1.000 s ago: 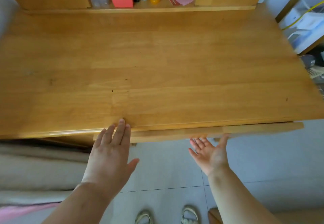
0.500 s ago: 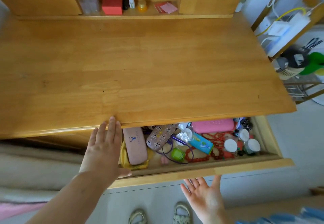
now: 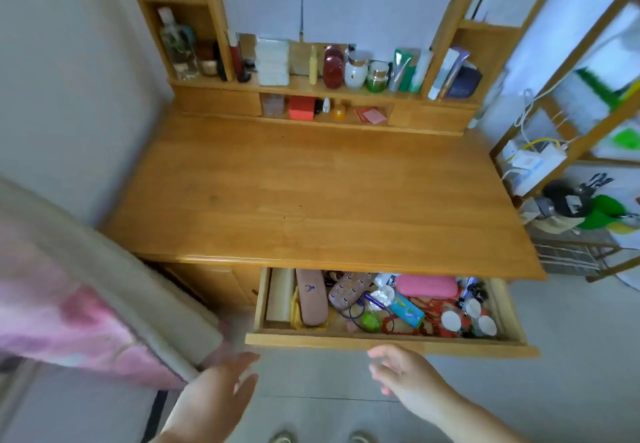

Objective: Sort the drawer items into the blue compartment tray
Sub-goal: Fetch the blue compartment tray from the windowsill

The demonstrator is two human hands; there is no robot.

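Two shoes (image 3: pixel 320 436) peek in at the very bottom, on the pale floor (image 3: pixel 571 373). Just above them are the two hands. The left hand (image 3: pixel 216 394) is blurry, with its fingers spread out loose, and it holds nothing. The right hand (image 3: pixel 401 373) has soft, slightly bent fingers and it holds nothing too. Both hands float over the floor, just in front of the drawer (image 3: pixel 391 342), and neither one touches it. The right hand is near the middle of the drawer's front board. The left hand is off by the drawer's left corner.

The drawer is pulled out and full of little things, all a bit farther away than the hands. On the left lies a long pink case (image 3: pixel 311 300), and next to it a brown dotted case (image 3: pixel 348 290). In the middle are a small green ball (image 3: pixel 370 321) and a blue thing (image 3: pixel 407 312). Behind that sits a big pink pouch (image 3: pixel 426 286). Red beads (image 3: pixel 438 307) lie on the right, with some white round lids (image 3: pixel 467 318) near them.

To the left is a bed with a pink blanket (image 3: pixel 69 304).

Past the drawer is the wooden desk top (image 3: pixel 329 193). At the back, a shelf (image 3: pixel 339 90) holds bottles and jars, with a red box (image 3: pixel 301 108) under it. The blue tray does not show anywhere.
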